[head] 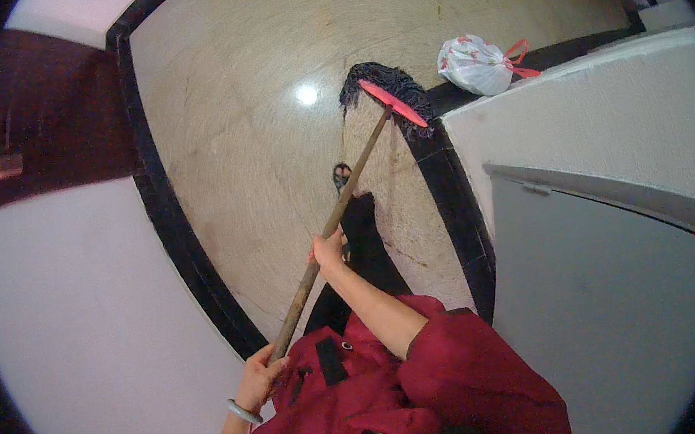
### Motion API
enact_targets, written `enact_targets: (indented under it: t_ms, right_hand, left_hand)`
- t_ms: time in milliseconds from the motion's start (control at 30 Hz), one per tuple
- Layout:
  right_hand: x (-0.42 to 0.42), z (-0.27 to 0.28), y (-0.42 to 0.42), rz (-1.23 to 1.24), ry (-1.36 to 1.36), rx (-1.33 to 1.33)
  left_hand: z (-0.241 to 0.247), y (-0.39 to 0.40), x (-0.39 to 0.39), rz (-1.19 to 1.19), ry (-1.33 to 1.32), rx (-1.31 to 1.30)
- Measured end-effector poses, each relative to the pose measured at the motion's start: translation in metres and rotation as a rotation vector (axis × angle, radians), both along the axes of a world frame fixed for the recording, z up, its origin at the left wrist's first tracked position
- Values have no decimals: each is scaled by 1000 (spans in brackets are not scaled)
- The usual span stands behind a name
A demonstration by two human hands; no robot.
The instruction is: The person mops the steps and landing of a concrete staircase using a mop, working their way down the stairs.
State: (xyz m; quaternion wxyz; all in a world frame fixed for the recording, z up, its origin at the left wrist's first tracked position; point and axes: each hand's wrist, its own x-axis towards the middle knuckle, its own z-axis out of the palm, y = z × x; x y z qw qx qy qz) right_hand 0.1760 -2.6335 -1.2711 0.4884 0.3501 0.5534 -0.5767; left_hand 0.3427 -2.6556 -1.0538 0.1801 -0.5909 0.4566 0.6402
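Note:
A mop with a wooden handle [362, 160], a pink plastic head bar [393, 103] and dark strands [379, 74] lies across the view from lower left to upper right. My left hand [261, 378], with a pale bangle at its wrist, is closed around the handle near its upper end. Farther down the handle, my right hand [328, 253] grips it in front of my dark trousers. The strands are spread on the beige floor [239, 133], over the dark border tiles by the corner of the white wall.
A tied white plastic bag [476, 65] with red handles rests against the low white wall [585, 81] at the right. A grey door [606, 292] is set below it. Another white wall [80, 305] bounds the left, with a dark reddish opening [62, 119] beyond it.

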Motion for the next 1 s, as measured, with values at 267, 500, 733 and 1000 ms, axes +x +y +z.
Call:
enact_targets:
  t_ms: [267, 500, 733, 1000]
  right_hand:
    - [-153, -30, -114, -150, -32, -5]
    - [-194, -12, -115, -237, 27, 111]
    - [-222, -46, -159, -192, -67, 365]
    - [-235, -44, -322, -103, -179, 87]
  left_hand:
    - [14, -169, -213, -229, -202, 362]
    - [5, -211, -242, -154, -195, 601]
    - [32, -244, -200, -507, -19, 19]
    - [96, -345, -276, -370, -204, -166]
